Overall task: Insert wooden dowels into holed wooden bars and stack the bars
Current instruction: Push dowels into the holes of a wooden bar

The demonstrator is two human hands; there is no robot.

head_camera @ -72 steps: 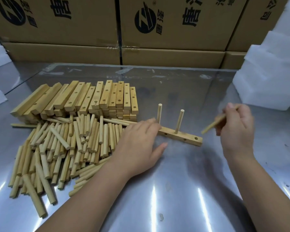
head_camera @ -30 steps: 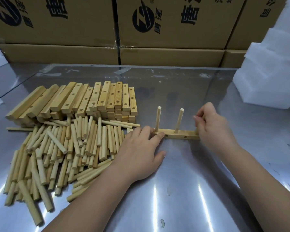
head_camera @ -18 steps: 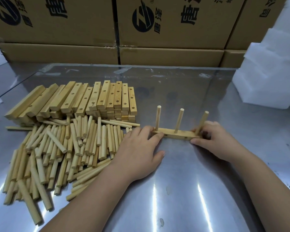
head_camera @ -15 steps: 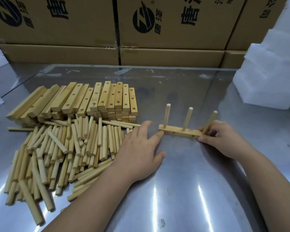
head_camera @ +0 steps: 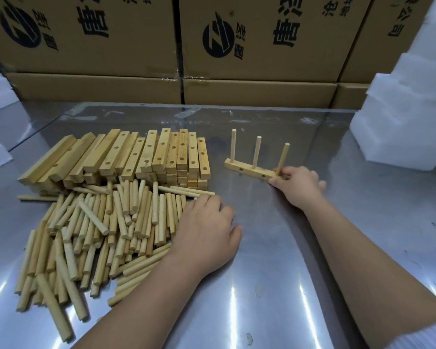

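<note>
Head view of one assembly cycle at its close. The right hand (head_camera: 297, 183) pinches the near end of the fitted bar (head_camera: 249, 170), thumb and fingertips closed on the wood just beside the third dowel (head_camera: 283, 158). This low grip probably steers the bar without knocking the pegs. The bar lies on the steel table (head_camera: 275, 273), well apart from the raw stock, presumably so finished and unfinished pieces do not mix. Its three dowels stand up from the top face; the one nearest the hand leans a little and may not be fully seated. The left hand (head_camera: 207, 230) rests palm down, fingers loosely bent, on the right edge of the loose dowels (head_camera: 98, 222). It visibly grips nothing and seems placed for the next pick. Behind the dowels, the empty bars (head_camera: 141, 157) lie side by side in layers with their holes upward, within reach of that hand. The two hands are well apart. Cardboard boxes (head_camera: 262, 34) and white foam blocks (head_camera: 408, 122) border the table.
</note>
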